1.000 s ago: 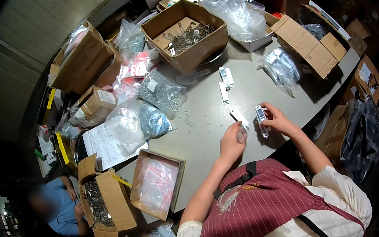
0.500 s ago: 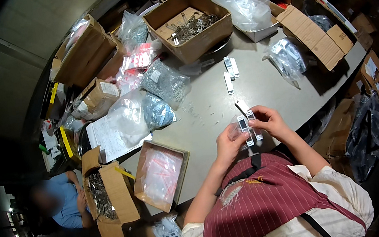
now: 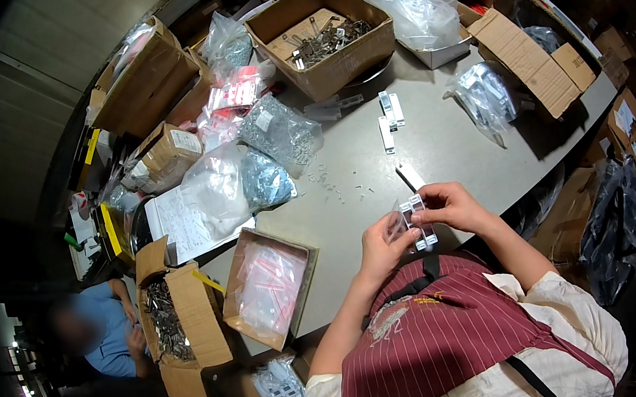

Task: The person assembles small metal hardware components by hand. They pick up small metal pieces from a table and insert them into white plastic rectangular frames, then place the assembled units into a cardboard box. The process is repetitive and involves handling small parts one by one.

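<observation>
Close in front of my apron, both hands meet over two narrow white plastic pieces [image 3: 422, 242] with dark middles, which look like magnetic door catches. They are side by side. My left hand [image 3: 381, 248] is closed on a small clear plastic bag [image 3: 395, 224] and steadies the pieces' left side. My right hand [image 3: 455, 207] pinches the pieces from the right, thumb across them. Whether they are inside the bag cannot be made out. Just beyond my fingers a single white strip [image 3: 411, 177] lies on the table [image 3: 339, 232]. Farther off, several similar white pieces [image 3: 387, 135] lie grouped.
Small screws [image 3: 325, 181] are scattered left of centre. A box of plastic bags [image 3: 310, 282] and an opened carton of metal parts [image 3: 202, 314] stand left. Screw bags [image 3: 284, 134] and a metal-parts carton [image 3: 332, 73] are behind. A bagged bundle [image 3: 484, 96] lies right. A person [image 3: 108, 332] sits far left.
The two white pieces have come together side by side, after being slightly offset. My right thumb has moved across them. The view has shifted slightly.
</observation>
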`<state>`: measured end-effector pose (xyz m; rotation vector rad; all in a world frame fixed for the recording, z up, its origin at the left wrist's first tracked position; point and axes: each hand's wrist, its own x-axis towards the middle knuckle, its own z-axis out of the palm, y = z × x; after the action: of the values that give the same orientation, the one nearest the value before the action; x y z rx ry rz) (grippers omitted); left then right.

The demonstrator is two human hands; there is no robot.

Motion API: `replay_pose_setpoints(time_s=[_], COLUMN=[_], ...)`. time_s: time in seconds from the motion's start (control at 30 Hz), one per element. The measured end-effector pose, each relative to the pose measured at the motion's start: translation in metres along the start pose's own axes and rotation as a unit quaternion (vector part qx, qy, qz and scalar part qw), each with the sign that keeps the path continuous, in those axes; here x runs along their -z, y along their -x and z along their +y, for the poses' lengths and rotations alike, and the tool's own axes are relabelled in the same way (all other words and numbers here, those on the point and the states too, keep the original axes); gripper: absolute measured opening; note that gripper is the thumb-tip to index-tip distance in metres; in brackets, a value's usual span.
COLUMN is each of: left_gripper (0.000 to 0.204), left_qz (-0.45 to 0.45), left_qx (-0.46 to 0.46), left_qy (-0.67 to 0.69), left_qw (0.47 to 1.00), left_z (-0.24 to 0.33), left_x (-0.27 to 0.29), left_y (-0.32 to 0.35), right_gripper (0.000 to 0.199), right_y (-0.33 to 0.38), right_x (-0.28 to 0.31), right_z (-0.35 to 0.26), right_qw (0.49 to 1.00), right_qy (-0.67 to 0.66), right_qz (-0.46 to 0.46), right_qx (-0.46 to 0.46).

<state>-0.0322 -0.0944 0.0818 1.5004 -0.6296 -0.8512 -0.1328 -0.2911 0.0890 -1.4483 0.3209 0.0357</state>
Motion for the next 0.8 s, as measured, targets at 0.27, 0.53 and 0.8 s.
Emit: replay_pose_setpoints(time_s=[0.27,0.53,0.8], left_gripper=[0.023,0.063,0.062], left_qz=[-0.056,-0.104,-0.130], left_qx=[0.053,0.113,0.199], left_qy=[-0.075,0.254,0.277], left_qw=[0.994,0.955,0.931], left_z=[0.008,0.027,0.051], left_x=[0.007,0.020,0.014], left_y=[0.007,0.007,0.013], right_gripper=[0.020,0.018,0.017], right_y=[0.001,-0.003,-0.015], right_x=[-0.003,0.011,-0.016], right_z=[-0.006,-0.041,-0.096], right_qw=[0.993,0.990,0.983], right_qy=[0.107,0.090,-0.029], right_qz=[-0.016,0.046,0.028], right_qx=[0.038,0.101,0.177])
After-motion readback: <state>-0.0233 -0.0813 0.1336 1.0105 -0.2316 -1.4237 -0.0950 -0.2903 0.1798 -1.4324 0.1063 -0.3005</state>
